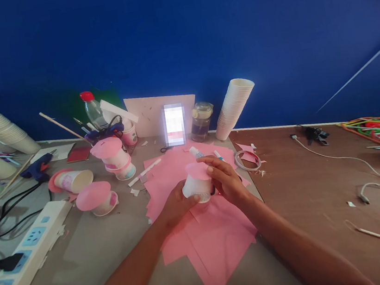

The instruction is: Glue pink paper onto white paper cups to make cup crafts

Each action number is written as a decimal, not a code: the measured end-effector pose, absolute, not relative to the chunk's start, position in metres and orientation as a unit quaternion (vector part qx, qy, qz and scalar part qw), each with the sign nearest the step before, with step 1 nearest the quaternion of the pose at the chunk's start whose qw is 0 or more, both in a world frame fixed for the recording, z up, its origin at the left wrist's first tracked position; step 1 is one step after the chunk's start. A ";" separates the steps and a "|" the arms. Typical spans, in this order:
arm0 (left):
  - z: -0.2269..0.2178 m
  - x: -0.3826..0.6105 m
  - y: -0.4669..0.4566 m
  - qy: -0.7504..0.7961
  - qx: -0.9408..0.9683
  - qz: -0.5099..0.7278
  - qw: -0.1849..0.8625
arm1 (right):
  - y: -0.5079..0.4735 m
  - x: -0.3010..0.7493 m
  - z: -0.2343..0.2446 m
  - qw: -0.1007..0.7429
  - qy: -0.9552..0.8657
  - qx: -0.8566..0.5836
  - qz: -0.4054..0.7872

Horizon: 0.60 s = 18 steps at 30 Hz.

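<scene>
My left hand (pixel 179 204) is closed around a white paper cup (pixel 196 188), which stands upside down above the pink paper sheets (pixel 207 247). A pink paper disc (pixel 196 171) lies over the cup's upturned base. On the right side, my right hand (pixel 225 177) has its fingers bent at the disc's edge and seems to grip it; part of that contact is hidden. Just behind the hands are a glue stick (pixel 196 153) and a marker (pixel 218 155). A white pen (pixel 145 172) rests to the left.
Several cups with pink discs, one a pink-topped cup (pixel 95 199), stand at left near a power strip (pixel 29 252) and a glue gun (pixel 37 167). At the back are a lit phone (pixel 174 123), a jar (pixel 202 121) and a leaning cup stack (pixel 235 107). A cable (pixel 346 157) lies right.
</scene>
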<state>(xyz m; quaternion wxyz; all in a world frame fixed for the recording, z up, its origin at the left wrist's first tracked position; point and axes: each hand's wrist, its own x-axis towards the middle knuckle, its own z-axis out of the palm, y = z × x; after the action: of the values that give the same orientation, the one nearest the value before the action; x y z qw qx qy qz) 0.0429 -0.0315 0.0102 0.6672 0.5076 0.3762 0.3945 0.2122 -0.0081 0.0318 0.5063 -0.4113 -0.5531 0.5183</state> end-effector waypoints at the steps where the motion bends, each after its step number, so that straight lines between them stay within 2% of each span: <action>1: 0.010 0.043 -0.032 0.374 0.499 0.395 0.675 | -0.009 0.212 0.032 0.506 -0.538 -0.410 0.535; 9: 0.008 0.042 -0.034 0.336 0.456 0.358 0.742 | -0.005 0.212 0.031 0.519 -0.452 -0.382 0.617; 18: 0.005 0.037 -0.037 0.232 0.411 0.310 0.825 | 0.002 0.217 0.029 0.486 -0.420 -0.334 0.690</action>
<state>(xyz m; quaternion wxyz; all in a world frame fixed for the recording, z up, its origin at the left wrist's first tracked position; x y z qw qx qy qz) 0.0372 -0.0373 0.0055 0.8249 0.4115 0.2322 0.3102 0.2170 0.0024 0.0294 0.4861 -0.3338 -0.4204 0.6896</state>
